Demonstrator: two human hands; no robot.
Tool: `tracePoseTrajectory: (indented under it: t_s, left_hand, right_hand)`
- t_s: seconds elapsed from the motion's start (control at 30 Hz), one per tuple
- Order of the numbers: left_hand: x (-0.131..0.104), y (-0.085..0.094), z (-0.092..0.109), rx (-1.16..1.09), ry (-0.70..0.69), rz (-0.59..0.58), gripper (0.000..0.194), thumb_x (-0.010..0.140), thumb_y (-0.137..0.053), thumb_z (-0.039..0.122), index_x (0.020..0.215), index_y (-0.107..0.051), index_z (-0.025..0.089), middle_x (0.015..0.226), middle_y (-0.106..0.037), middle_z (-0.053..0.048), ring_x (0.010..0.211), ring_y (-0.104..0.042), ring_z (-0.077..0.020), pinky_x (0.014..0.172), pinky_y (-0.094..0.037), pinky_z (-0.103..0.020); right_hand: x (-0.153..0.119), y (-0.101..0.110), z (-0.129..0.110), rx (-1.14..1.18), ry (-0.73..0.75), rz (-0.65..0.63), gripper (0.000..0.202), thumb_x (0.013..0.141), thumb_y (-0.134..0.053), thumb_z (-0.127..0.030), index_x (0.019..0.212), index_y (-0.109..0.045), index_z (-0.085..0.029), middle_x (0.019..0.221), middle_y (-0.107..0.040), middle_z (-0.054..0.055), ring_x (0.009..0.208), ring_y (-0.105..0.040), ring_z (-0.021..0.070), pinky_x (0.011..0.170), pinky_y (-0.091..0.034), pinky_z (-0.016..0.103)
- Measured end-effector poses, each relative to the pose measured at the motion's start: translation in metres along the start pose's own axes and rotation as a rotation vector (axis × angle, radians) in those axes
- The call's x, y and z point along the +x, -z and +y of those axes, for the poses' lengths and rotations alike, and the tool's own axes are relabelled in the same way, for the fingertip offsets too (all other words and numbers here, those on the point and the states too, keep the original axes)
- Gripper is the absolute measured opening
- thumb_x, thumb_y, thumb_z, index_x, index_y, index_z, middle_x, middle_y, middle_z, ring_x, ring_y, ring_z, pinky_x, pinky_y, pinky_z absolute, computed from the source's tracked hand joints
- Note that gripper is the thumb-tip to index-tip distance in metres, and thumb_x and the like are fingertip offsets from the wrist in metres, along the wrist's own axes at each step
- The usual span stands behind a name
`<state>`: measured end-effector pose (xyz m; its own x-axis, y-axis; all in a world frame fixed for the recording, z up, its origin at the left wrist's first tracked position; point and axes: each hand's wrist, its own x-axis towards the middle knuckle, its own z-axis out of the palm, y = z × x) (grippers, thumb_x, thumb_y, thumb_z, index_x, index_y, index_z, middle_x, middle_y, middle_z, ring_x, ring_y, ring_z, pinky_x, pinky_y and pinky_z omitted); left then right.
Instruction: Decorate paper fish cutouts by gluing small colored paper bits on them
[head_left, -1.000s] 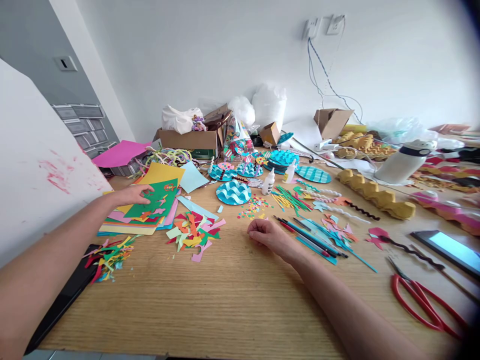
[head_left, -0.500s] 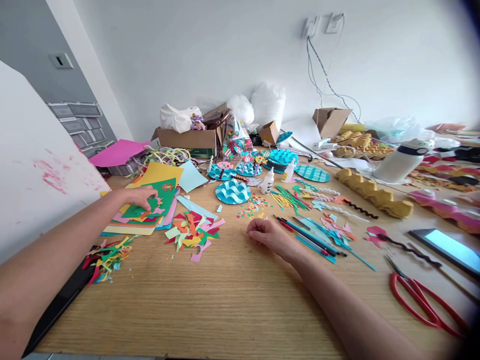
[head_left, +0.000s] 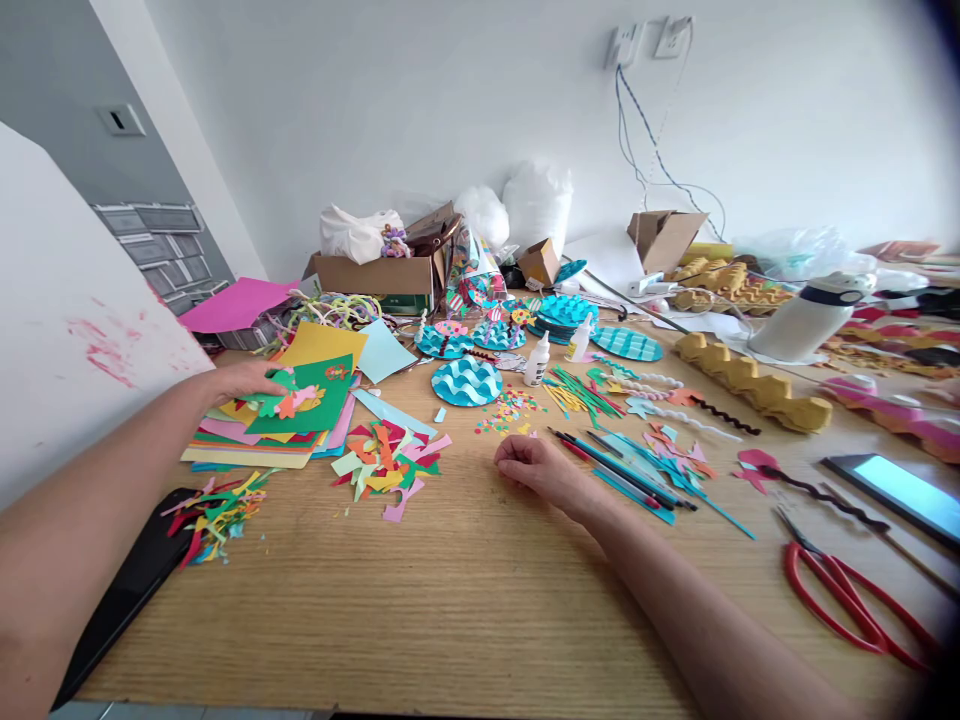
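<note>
My left hand (head_left: 251,381) reaches over a stack of coloured paper (head_left: 319,440) on the left, its fingers closed on the edge of a green paper cutout (head_left: 274,398). Beside it, orange, pink and yellow cutouts (head_left: 300,403) lie on the green sheet (head_left: 334,395). My right hand (head_left: 529,466) rests loosely curled on the wooden table, with nothing visible in it. To its right lie several pencils (head_left: 626,468) and blue strips. Paper scraps (head_left: 390,462) lie between my hands, and small confetti dots (head_left: 510,410) are spread just beyond the right one.
Red-handled scissors (head_left: 844,590) and a lit phone (head_left: 904,490) lie at right. Two glue bottles (head_left: 537,362) stand near a blue wavy disc (head_left: 466,383). A white bottle (head_left: 810,318), a yellow egg-carton strip (head_left: 750,385) and a cardboard box (head_left: 375,275) sit farther back.
My left hand has drawn back to the left across the paper stack, uncovering more of the green sheet and its cutouts. My right hand stays in place.
</note>
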<state>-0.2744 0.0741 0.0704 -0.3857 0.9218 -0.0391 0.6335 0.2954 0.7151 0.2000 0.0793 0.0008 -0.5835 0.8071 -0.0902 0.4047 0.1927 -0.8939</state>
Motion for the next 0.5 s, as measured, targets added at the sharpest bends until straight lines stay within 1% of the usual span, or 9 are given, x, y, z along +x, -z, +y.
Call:
tracePoseTrajectory:
  t_s: [0.07,0.1,0.13,0.17,0.2,0.27,0.33,0.4,0.5]
  left_hand:
    - [-0.005,0.002,0.002,-0.065,0.055,-0.043,0.039,0.056,-0.079,0.025,0.09,-0.062,0.016,0.077,-0.067,0.0,0.068,-0.064,-0.0181,0.059,-0.052,-0.028]
    - [-0.006,0.003,0.003,-0.088,0.086,-0.07,0.047,0.049,-0.082,0.025,0.09,-0.062,0.017,0.074,-0.067,0.001,0.066,-0.064,-0.0194,0.057,-0.052,-0.028]
    - [-0.007,0.004,0.003,-0.114,0.11,-0.079,0.053,0.046,-0.083,0.026,0.093,-0.061,0.017,0.073,-0.067,0.0,0.064,-0.064,-0.0202,0.056,-0.052,-0.029]
    - [-0.008,0.004,0.003,-0.136,0.132,-0.085,0.055,0.048,-0.083,0.027,0.097,-0.06,0.016,0.075,-0.067,-0.001,0.064,-0.064,-0.0203,0.056,-0.052,-0.03]
    - [-0.007,0.004,0.003,-0.152,0.152,-0.088,0.053,0.054,-0.08,0.029,0.1,-0.059,0.016,0.078,-0.067,-0.002,0.065,-0.063,-0.0196,0.057,-0.053,-0.031]
    - [-0.006,0.004,0.001,-0.172,0.187,-0.092,0.039,0.073,-0.069,0.03,0.106,-0.055,0.014,0.09,-0.064,-0.004,0.072,-0.062,-0.0174,0.062,-0.053,-0.033]
    - [-0.004,0.003,-0.002,-0.189,0.211,-0.098,0.029,0.085,-0.055,0.03,0.109,-0.053,0.014,0.101,-0.059,-0.007,0.082,-0.06,-0.0169,0.07,-0.052,-0.035]
    - [-0.003,0.001,-0.004,-0.203,0.226,-0.1,0.029,0.087,-0.052,0.03,0.112,-0.052,0.014,0.109,-0.056,-0.008,0.089,-0.058,-0.0184,0.075,-0.051,-0.038]
    - [-0.002,0.0,-0.007,-0.218,0.23,-0.098,0.031,0.086,-0.053,0.031,0.113,-0.051,0.015,0.111,-0.055,-0.008,0.093,-0.057,-0.0198,0.077,-0.05,-0.04]
  right_hand:
    - [0.0,0.0,-0.001,-0.003,0.0,0.002,0.009,0.067,-0.048,-0.024,0.07,-0.053,-0.016,0.058,-0.047,-0.003,0.052,-0.039,0.0082,0.048,-0.027,0.022]
    - [-0.001,0.0,-0.001,-0.004,0.0,0.003,0.009,0.067,-0.048,-0.024,0.07,-0.053,-0.016,0.058,-0.047,-0.003,0.052,-0.039,0.0081,0.048,-0.027,0.022]
    - [-0.001,0.0,-0.002,-0.003,0.0,0.004,0.009,0.067,-0.048,-0.023,0.069,-0.053,-0.016,0.057,-0.047,-0.003,0.052,-0.038,0.0079,0.048,-0.027,0.022]
    - [-0.001,0.0,-0.003,-0.002,-0.002,0.003,0.008,0.067,-0.048,-0.023,0.069,-0.052,-0.016,0.057,-0.046,-0.003,0.052,-0.038,0.0077,0.048,-0.026,0.022]
    - [-0.002,0.0,-0.004,0.0,-0.004,0.002,0.008,0.067,-0.048,-0.023,0.069,-0.052,-0.016,0.057,-0.046,-0.003,0.051,-0.037,0.0075,0.048,-0.026,0.022]
    - [-0.002,0.0,-0.005,0.003,-0.005,0.0,0.008,0.067,-0.047,-0.022,0.07,-0.052,-0.016,0.056,-0.045,-0.004,0.051,-0.037,0.0074,0.048,-0.026,0.021]
    - [-0.003,0.0,-0.005,0.003,-0.006,-0.001,0.008,0.067,-0.047,-0.022,0.07,-0.052,-0.016,0.057,-0.045,-0.004,0.052,-0.038,0.0075,0.048,-0.026,0.021]
    - [-0.003,0.0,-0.005,-0.004,-0.011,-0.002,0.008,0.068,-0.047,-0.022,0.07,-0.052,-0.016,0.057,-0.046,-0.003,0.052,-0.038,0.0076,0.048,-0.026,0.021]
    - [-0.002,0.0,-0.005,-0.013,-0.009,-0.003,0.008,0.068,-0.047,-0.022,0.07,-0.052,-0.016,0.058,-0.047,-0.003,0.053,-0.039,0.0078,0.048,-0.027,0.022]
